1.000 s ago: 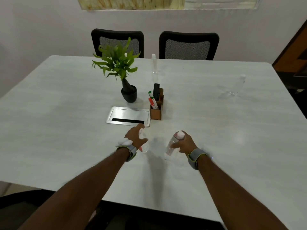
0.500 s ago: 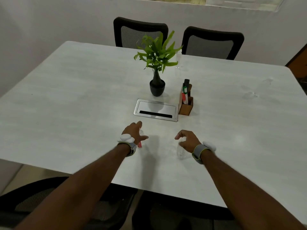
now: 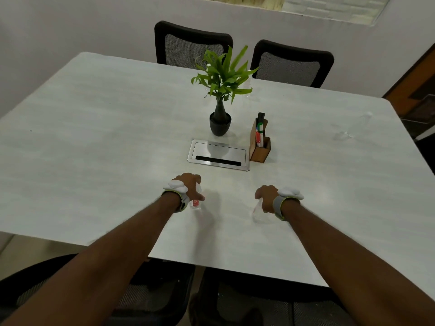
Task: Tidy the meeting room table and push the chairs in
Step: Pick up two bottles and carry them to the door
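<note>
Dim, even indoor light, greenish cast. Soft glare patches on tabletop (image 3: 94,142); bright sheen on metal cable hatch (image 3: 217,154). Faint shadows under plant (image 3: 222,74) and forearms. Wide-angle bending at edges. Slightly soft throughout; clear bottle (image 3: 353,128) barely resolved.

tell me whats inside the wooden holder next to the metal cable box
The wooden holder holds a few markers, one with a green cap and one with red, plus a taller black item at the back. Its walls hide their lower ends and anything at the bottom.
</note>
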